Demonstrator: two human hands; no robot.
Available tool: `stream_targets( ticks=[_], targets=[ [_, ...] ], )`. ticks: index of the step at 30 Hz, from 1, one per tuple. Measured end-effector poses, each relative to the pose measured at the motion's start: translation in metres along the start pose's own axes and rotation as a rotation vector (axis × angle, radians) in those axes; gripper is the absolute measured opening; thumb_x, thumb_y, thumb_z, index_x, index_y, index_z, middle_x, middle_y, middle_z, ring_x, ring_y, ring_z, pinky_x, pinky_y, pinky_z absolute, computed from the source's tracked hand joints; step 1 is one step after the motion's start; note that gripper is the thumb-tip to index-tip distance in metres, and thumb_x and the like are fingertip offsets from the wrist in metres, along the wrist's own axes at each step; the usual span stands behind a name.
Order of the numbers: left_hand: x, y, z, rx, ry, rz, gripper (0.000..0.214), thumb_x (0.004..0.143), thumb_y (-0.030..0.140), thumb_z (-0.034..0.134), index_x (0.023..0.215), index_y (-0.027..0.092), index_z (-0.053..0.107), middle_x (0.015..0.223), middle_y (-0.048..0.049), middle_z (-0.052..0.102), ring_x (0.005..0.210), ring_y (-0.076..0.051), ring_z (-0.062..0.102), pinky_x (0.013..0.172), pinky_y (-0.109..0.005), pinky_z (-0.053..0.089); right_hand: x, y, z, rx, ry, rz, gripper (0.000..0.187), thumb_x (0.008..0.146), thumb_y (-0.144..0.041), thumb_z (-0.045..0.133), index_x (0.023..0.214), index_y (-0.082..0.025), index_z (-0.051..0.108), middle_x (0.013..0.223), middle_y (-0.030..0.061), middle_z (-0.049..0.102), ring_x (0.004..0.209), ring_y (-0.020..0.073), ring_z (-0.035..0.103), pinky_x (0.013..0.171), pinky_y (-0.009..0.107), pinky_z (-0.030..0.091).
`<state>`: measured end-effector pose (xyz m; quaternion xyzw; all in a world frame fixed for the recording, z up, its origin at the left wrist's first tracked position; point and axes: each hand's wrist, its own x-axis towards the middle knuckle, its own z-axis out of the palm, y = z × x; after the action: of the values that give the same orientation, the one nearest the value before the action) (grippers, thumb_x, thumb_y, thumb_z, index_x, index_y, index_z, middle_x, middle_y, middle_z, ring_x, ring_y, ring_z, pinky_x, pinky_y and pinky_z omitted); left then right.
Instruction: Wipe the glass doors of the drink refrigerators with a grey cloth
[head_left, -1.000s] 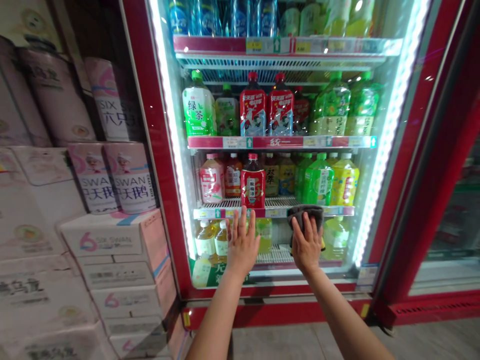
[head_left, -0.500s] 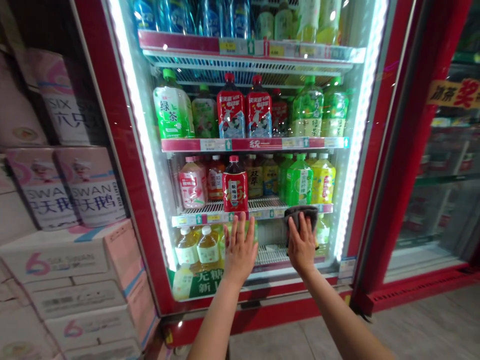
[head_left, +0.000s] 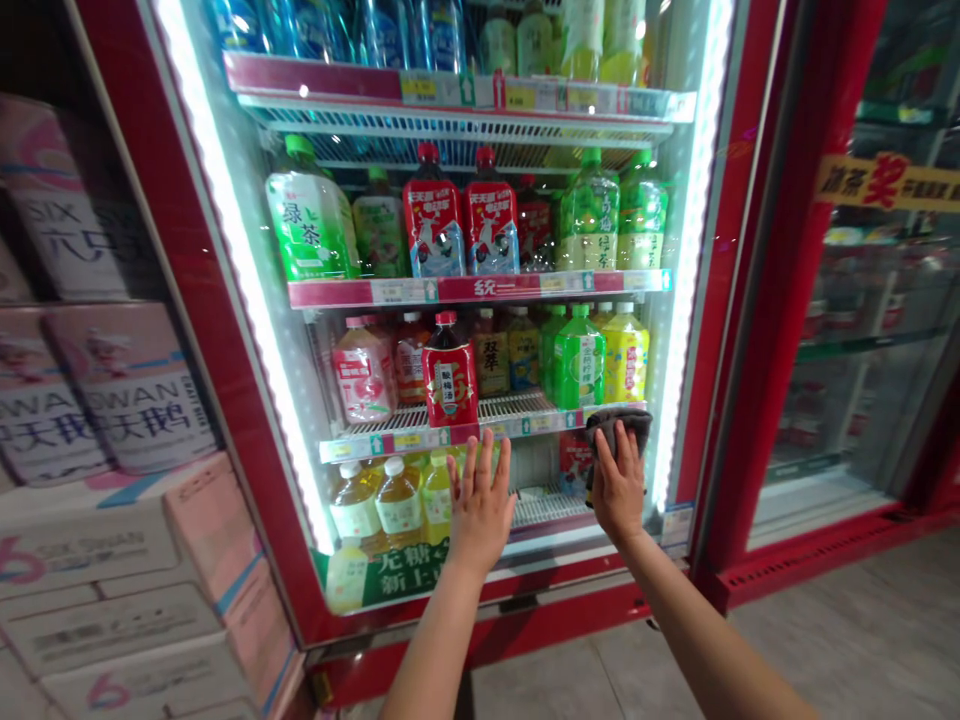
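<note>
My left hand [head_left: 482, 515] is open, its fingers spread before the glass door [head_left: 540, 465], in front of the lower shelves. Under the fingers of my right hand [head_left: 619, 490] is a dark grey cloth [head_left: 628, 425], held against the lower right part of the glass. Behind the glass, a dark red bottle [head_left: 450, 375] stands on the shelf just above my left fingertips. A green bottle [head_left: 580, 360] and a yellow bottle [head_left: 626, 355] are above the cloth. Part of a red package [head_left: 574, 465] shows beside my right hand.
The cooler has a red frame [head_left: 720, 300] and bright light strips inside. Stacked white and pink cartons [head_left: 97, 540] stand close on the left, with beer packs [head_left: 131, 390] on top. Another red cooler [head_left: 817, 300] is on the right, above the grey tiled floor [head_left: 825, 630].
My right hand and the cloth have slid right across the glass, nearer its right edge, uncovering the red package. My left hand has shifted slightly right. The view has turned a little right.
</note>
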<state>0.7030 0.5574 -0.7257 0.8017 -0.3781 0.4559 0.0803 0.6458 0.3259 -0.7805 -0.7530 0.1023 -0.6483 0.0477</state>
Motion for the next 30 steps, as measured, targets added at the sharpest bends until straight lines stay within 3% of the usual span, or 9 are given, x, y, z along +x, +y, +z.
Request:
stream_targets(
  ticks=[2,5,9,13,17,22,25,30],
  targets=[
    [-0.001,0.004,0.004,0.005,-0.007,0.026,0.108,0.084,0.04,0.077,0.164,0.023,0.006,0.171,-0.012,0.014,0.159,-0.03,0.002,0.128,-0.058,0.008,-0.007,-0.001,-0.002,0.001,-0.055,-0.057,0.074,0.099,-0.009,0.043,0.161,-0.042,0.02,0.169,0.0052,0.027,0.155,0.0316,0.025,0.117,0.059,0.038],
    [-0.002,0.013,0.01,0.008,-0.02,0.054,0.112,0.082,0.041,0.079,0.164,0.025,0.006,0.172,-0.0109,0.011,0.159,-0.03,0.001,0.128,-0.059,0.007,0.015,-0.001,-0.007,0.027,-0.157,-0.142,0.068,0.1,-0.01,0.043,0.157,-0.045,0.032,0.165,0.0025,0.036,0.153,0.0286,0.031,0.12,0.057,0.034],
    [0.001,0.023,0.014,0.0,-0.045,0.051,0.112,0.08,0.04,0.081,0.164,0.028,0.008,0.172,-0.0097,0.008,0.159,-0.032,-0.001,0.127,-0.063,0.008,0.05,0.015,-0.013,0.077,-0.078,-0.006,0.063,0.101,-0.014,0.042,0.156,-0.044,0.035,0.167,0.0005,0.031,0.155,0.0287,0.027,0.12,0.058,0.035],
    [0.003,0.028,0.013,-0.01,-0.082,0.047,0.112,0.081,0.037,0.08,0.164,0.027,0.006,0.172,-0.0109,0.007,0.158,-0.034,-0.001,0.126,-0.065,0.011,0.02,0.03,-0.008,0.123,0.07,0.148,0.065,0.101,-0.015,0.039,0.16,-0.038,0.028,0.17,0.0049,0.023,0.156,0.0316,0.023,0.12,0.064,0.033],
    [0.004,0.033,0.013,-0.034,-0.071,0.062,0.108,0.084,0.028,0.077,0.164,0.028,0.004,0.171,-0.0094,0.009,0.158,-0.033,-0.001,0.127,-0.064,0.01,-0.012,0.027,-0.004,0.081,0.013,0.092,0.069,0.1,-0.014,0.039,0.161,-0.04,0.023,0.17,0.006,0.022,0.156,0.0323,0.023,0.117,0.064,0.036],
    [0.008,0.045,0.023,-0.063,-0.009,0.065,0.104,0.086,0.02,0.073,0.164,0.03,0.005,0.171,-0.008,0.007,0.158,-0.032,0.0,0.126,-0.065,0.009,0.033,0.042,-0.008,0.078,-0.087,0.006,0.067,0.1,-0.014,0.04,0.159,-0.043,0.03,0.169,0.002,0.026,0.156,0.0286,0.024,0.119,0.058,0.037],
    [0.009,0.051,0.031,-0.078,0.031,0.05,0.104,0.085,0.013,0.07,0.163,0.032,0.005,0.171,-0.0067,0.005,0.158,-0.032,0.001,0.126,-0.066,0.01,0.042,0.064,-0.013,0.084,-0.013,0.157,0.067,0.099,-0.015,0.038,0.161,-0.038,0.028,0.17,0.0051,0.022,0.157,0.0286,0.02,0.121,0.059,0.033],
    [0.005,0.056,0.036,-0.109,0.007,0.055,0.106,0.084,0.006,0.065,0.162,0.036,0.0,0.171,-0.0036,0.005,0.158,-0.032,0.004,0.126,-0.066,0.009,0.0,0.083,-0.014,0.089,0.043,0.446,0.068,0.097,-0.016,0.038,0.163,-0.029,0.023,0.171,0.0124,0.015,0.158,0.0314,0.016,0.121,0.063,0.028]
  ],
)
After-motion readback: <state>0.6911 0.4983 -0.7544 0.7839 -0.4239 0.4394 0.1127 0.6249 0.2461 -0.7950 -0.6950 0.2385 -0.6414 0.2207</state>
